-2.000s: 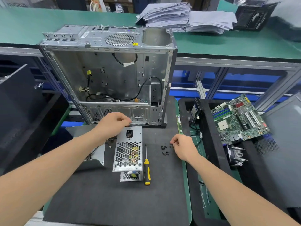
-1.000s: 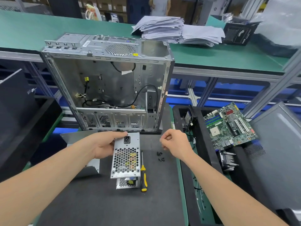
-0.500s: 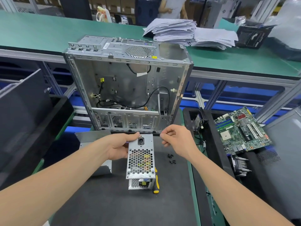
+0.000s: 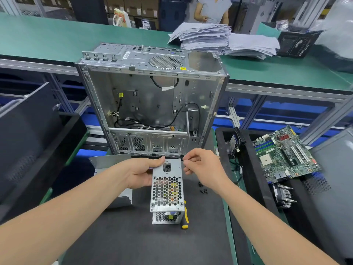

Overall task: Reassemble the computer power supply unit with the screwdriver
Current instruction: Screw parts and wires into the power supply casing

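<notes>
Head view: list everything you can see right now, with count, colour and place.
power supply unit: one, silver with honeycomb vents, centre of the dark mat
screwdriver: one, yellow and black handle, right of the unit's near end, partly hidden
screws: a few, black, loose on the mat right of the unit
metal cover: one, grey, behind the left hand
computer case: one, silver, open, standing behind the mat
motherboard: one, green, in the black tray at right
paper stacks: two, white, far green bench
mat: one, dark grey, near bench
left hand: one, gripping the unit's left edge
right hand: one, fingers pinched at the unit's top right corner; any screw in them is too small to tell
</notes>
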Demonstrator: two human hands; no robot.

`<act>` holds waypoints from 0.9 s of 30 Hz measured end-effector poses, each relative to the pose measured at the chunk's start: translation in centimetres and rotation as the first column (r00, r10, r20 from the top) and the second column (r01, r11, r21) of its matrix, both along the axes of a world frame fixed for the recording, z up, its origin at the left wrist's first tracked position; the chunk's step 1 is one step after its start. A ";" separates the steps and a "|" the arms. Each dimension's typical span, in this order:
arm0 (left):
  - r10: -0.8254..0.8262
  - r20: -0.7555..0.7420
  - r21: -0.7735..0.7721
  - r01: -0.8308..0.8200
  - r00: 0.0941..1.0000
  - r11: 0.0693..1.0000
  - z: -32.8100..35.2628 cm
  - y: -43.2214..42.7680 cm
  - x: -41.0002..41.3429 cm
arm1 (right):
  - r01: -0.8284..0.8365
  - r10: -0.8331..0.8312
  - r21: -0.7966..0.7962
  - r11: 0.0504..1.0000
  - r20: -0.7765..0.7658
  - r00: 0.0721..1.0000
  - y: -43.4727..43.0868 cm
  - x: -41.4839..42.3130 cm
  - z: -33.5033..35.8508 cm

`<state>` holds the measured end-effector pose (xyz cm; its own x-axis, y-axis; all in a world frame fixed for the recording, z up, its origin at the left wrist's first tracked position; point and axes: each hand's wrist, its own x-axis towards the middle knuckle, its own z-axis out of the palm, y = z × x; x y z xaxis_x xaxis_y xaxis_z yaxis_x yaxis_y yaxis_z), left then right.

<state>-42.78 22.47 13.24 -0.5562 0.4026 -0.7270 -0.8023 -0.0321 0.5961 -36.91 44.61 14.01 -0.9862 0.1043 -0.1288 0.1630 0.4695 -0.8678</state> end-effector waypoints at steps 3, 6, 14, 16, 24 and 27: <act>-0.026 0.006 -0.013 0.026 1.000 1.000 0.1 0.0 0.1 | -0.018 0.018 0.025 1.000 -0.019 1.000 -0.5 0.2 -0.1; -0.025 0.011 0.002 0.025 1.000 1.000 0.2 0.1 0.2 | -0.029 0.030 0.046 0.999 -0.039 0.999 -0.6 0.3 -0.2; 0.001 0.009 0.020 -0.001 1.000 1.000 0.5 0.5 0.4 | -0.049 0.056 0.134 0.990 -0.048 0.997 -0.8 0.6 -0.3; 0.006 0.011 0.019 -0.007 1.000 1.000 0.4 0.5 0.4 | -0.041 0.047 0.120 0.992 -0.048 0.998 -0.8 0.7 -0.3; 0.004 -0.016 -0.079 -0.005 1.000 0.997 0.7 0.7 0.1 | -0.030 0.036 0.080 0.996 -0.069 0.997 -1.4 0.0 0.1; 0.029 0.007 -0.055 -0.029 1.000 0.998 0.8 0.7 0.2 | -0.040 0.041 0.038 0.998 -0.024 0.999 -1.9 -0.6 0.2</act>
